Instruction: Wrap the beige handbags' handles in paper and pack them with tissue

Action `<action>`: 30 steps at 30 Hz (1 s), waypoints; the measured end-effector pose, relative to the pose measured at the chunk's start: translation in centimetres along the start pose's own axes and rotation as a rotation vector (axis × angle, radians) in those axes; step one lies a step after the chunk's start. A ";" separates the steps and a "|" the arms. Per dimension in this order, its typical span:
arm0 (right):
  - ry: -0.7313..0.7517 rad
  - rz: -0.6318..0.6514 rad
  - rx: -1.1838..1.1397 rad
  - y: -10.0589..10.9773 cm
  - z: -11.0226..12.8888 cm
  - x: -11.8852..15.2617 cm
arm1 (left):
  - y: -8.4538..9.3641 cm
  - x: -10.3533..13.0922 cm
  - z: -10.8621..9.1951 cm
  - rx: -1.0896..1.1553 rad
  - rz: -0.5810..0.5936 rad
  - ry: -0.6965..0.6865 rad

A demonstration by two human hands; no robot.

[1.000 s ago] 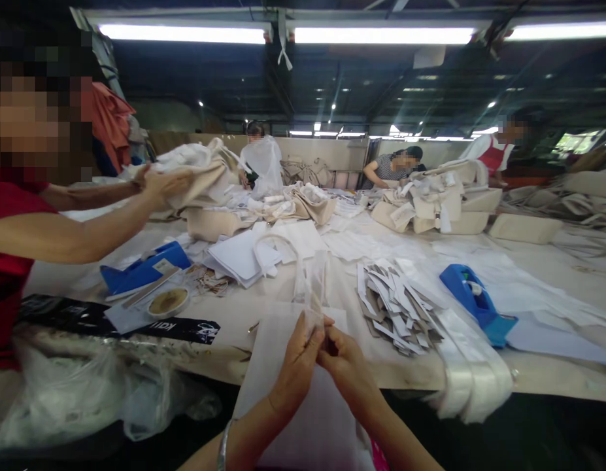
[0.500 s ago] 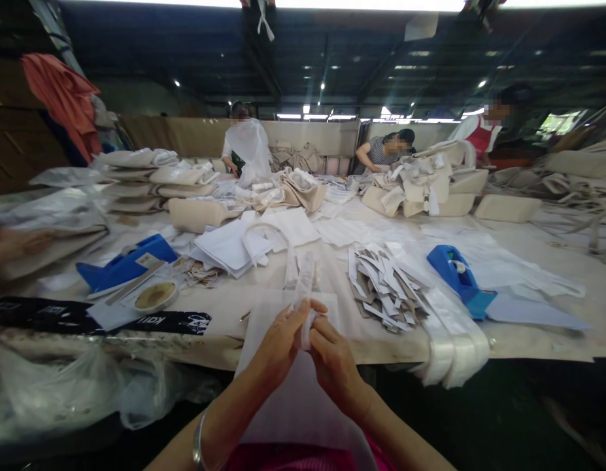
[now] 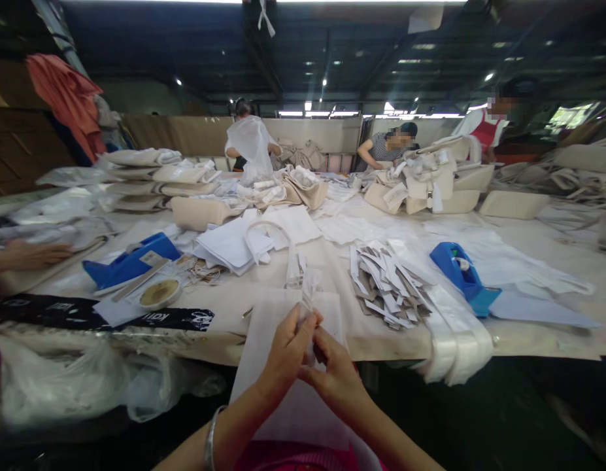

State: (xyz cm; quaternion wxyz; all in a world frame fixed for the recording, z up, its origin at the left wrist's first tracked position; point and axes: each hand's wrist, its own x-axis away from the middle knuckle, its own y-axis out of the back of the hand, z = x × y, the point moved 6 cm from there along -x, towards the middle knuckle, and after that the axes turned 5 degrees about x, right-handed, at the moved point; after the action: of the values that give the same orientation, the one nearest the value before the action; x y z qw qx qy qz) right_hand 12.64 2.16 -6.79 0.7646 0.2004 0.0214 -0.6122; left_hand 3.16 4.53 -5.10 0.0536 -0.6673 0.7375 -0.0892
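At the table's front edge, my left hand (image 3: 287, 347) pinches a clear plastic sleeve (image 3: 310, 285) between closed fingers. My right hand (image 3: 336, 374) meets it from the right, its fingers closed on the lower part of the same plastic; the exact grip is partly hidden. The plastic points away from me, over or beside a pale strap (image 3: 289, 247) that arches across the table beyond. Beneath both hands lies a white translucent sheet (image 3: 268, 412), hanging over the edge toward my lap.
Blue tape dispensers (image 3: 131, 261) stand left and right, with a tape roll (image 3: 159, 293) near the left one. Cut strips (image 3: 388, 284) and plastic sleeves (image 3: 459, 337) lie at right. Beige bags (image 3: 425, 183) and papers (image 3: 234, 242) sit farther back. Several people work around; a co-worker's hand (image 3: 35, 254) is at left.
Both hands have come slightly lower and nearer to me. The right fingers have loosened and shifted along the plastic, which now looks less upright. The co-worker behind has raised a plastic bag.
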 end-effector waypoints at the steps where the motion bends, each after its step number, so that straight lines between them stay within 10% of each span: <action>1: -0.091 0.007 -0.056 -0.1 -0.5 0.1 | 0.1 0.0 0.0 -0.011 -0.021 -0.014; 8: 0.258 -0.069 0.158 0.3 0.9 0.0 | -0.8 -0.9 1.0 0.205 0.183 0.205; 14: -0.221 -0.023 -0.220 -0.5 -1.2 -0.7 | 0.0 -1.1 0.7 -0.068 0.007 -0.067; 20: 0.212 -0.047 0.077 0.4 -0.3 -0.8 | -0.9 -1.9 1.3 0.223 0.160 0.187; 26: -0.245 -0.001 -0.126 -0.3 -2.1 -1.1 | -0.1 -2.4 1.7 -0.006 -0.030 0.048; 30: 0.025 -0.062 0.011 0.4 -1.7 -1.5 | -0.7 -3.0 2.3 0.249 0.072 0.180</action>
State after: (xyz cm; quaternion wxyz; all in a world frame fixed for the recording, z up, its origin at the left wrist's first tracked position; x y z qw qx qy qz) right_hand 13.01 4.20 -7.84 0.7439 0.2114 0.0341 -0.6331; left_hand 4.58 7.26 -7.38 0.0728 -0.6178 0.7462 -0.2372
